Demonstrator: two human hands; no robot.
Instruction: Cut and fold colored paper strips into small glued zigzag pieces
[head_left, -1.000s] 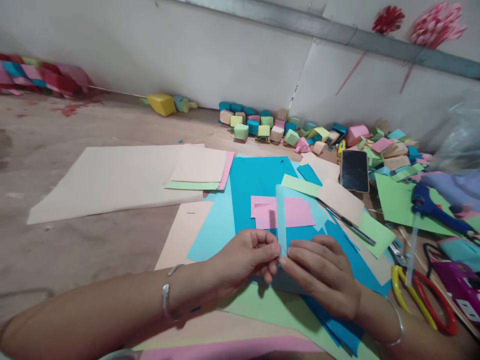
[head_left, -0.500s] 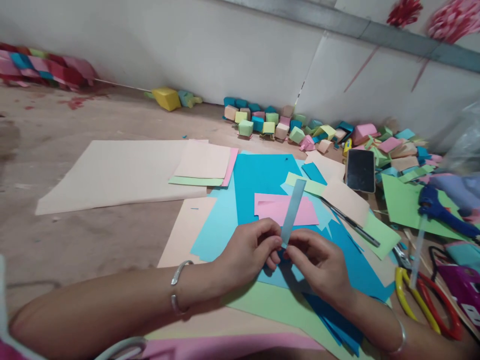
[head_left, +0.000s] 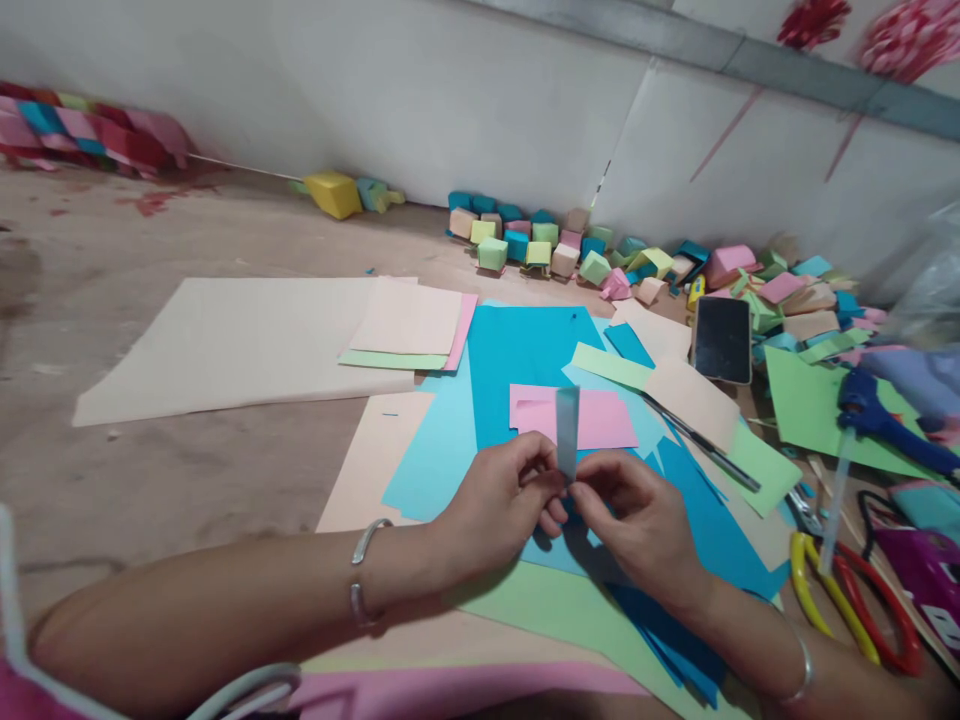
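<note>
While held upright by its lower end, pale blue strip (head_left: 568,430): near centre, above coloured sheets (head_left: 529,350).
Left hand (head_left: 506,500): curled narrow, pinching strip's base.
Right hand (head_left: 641,520): pinching narrowly at same end.
Phone (head_left: 721,340): lying beyond, farther right.

Room lay on the near side of the cream sheet (head_left: 247,340).
Rightward, smartphone (head_left: 721,340) and glue gun (head_left: 862,405) blocked passage.

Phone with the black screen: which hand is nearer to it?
Right. In the picture, the right hand is below and left of the phone; the left hand is farther left.
</note>
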